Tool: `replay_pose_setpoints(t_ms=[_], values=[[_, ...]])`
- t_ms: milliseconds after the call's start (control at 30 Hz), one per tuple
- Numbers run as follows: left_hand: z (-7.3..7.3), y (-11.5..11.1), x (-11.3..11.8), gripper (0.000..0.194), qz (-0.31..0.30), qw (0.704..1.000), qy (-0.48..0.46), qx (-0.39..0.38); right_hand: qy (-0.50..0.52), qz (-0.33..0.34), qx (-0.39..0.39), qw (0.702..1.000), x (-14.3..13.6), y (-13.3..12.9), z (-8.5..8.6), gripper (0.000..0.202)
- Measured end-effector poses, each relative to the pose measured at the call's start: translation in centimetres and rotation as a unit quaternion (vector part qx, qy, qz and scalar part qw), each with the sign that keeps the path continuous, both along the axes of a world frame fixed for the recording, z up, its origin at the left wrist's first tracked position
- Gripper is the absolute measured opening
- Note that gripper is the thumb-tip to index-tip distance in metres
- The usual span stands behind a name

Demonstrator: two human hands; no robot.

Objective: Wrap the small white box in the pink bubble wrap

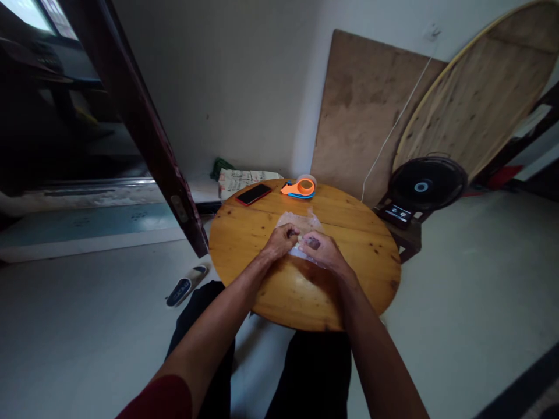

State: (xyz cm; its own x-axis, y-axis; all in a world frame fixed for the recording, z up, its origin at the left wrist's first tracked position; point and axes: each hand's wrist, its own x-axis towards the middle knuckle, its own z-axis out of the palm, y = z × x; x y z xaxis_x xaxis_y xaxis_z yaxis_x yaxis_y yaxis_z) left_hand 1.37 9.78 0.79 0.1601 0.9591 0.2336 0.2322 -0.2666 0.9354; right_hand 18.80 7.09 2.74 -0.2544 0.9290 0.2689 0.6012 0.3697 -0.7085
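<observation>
A crumpled sheet of clear plastic [290,220] lies on the round wooden table [358,233], below and around both hands. My left hand [282,240] has thumb and fingers closed in a pinch at its middle. Close beside it, my right hand [324,249] is likewise pinched, its fingertips almost meeting the left ones. Both appear to hold the plastic, and something small and pale shows between the fingertips, too small to make out. Beyond the hands stands an orange and blue tape dispenser [301,187] with a roll of clear tape.
A red-edged phone [254,195] lies at the table's far left. Behind it is a printed paper sack [244,180]. To the right, a black round fan [425,185] stands on a low stool. A wooden board [362,105] leans on the wall. One slipper [186,286] is on the floor.
</observation>
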Motion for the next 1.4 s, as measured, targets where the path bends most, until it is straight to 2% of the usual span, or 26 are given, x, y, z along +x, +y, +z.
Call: replay_pose_setpoints(t_ms=[500, 1100, 1233, 1400], values=[[-0.02, 0.02, -0.10, 0.016, 0.003, 1.000, 0.013, 0.012, -0.020, 0.000, -0.002, 1.000, -0.24, -0.49, 0.91, 0.025], [-0.13, -0.04, -0.06, 0.016, 0.026, 0.998, 0.040, 0.032, -0.015, 0.004, 0.007, 1.000, -0.06, 0.00, 0.06, 0.026], [-0.09, -0.13, -0.07, 0.016, 0.034, 0.998, 0.047, 0.036, -0.024, -0.014, 0.004, 1.000, -0.13, -0.06, 0.20, 0.027], [-0.22, -0.12, -0.11, 0.016, 0.040, 0.997, 0.055, 0.042, -0.022, -0.003, 0.004, 1.000, -0.20, -0.29, 0.59, 0.026]])
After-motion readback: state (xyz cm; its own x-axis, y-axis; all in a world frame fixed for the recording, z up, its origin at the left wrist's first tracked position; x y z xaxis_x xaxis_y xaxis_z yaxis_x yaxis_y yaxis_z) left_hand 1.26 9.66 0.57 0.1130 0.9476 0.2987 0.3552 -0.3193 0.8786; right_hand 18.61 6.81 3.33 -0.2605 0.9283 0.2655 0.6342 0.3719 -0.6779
